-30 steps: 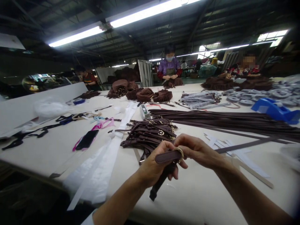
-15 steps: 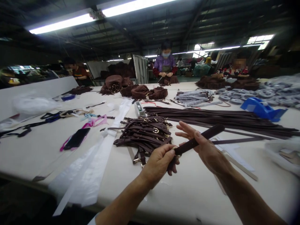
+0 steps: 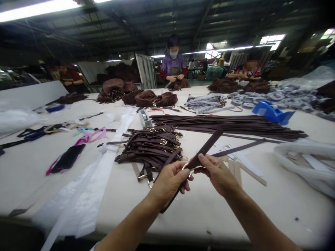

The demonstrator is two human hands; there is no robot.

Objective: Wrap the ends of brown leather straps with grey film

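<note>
Both hands hold a dark brown leather strap with a gold-coloured buckle on it. My left hand is closed around the strap at the buckle, and part of the strap hangs below its fingers. On the other side of the buckle, my right hand pinches the strap between thumb and fingers. The strap's rounded end points up and to the right. Just beyond my left hand lies a pile of brown buckled straps. Long brown straps lie behind it in a bundle.
A blue tape dispenser stands at the right, beyond a plastic bag of strips. A phone and white plastic sheeting lie on the left. Brown bags sit at the back, where a co-worker handles one.
My right hand has moved from open fingers beside the strap to a pinch near the buckle. The strap now tilts more steeply, and the view has shifted to the right.
</note>
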